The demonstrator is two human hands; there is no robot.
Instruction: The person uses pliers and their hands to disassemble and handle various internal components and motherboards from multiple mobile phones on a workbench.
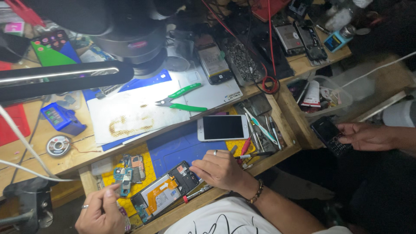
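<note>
**Opened phone under both hands at a crowded repair bench**

While the right hand (220,168) rests palm down with loosely spread fingers on the top end of the opened black smartphone with its orange-labelled battery showing (167,192), it grips nothing. That phone lies tilted on the blue and yellow work mat (173,149) in the wooden drawer tray, near the front edge. Low at the phone's other end, the left hand (100,213) is curled with fingertips pinched together; whether anything small sits between them cannot be told. Just beyond the right hand lies a white smartphone with a dark screen (223,128), and further up the bench green-handled cutters (182,99). At right, another person's hand (366,135) holds a black keypad phone (330,135).
</note>
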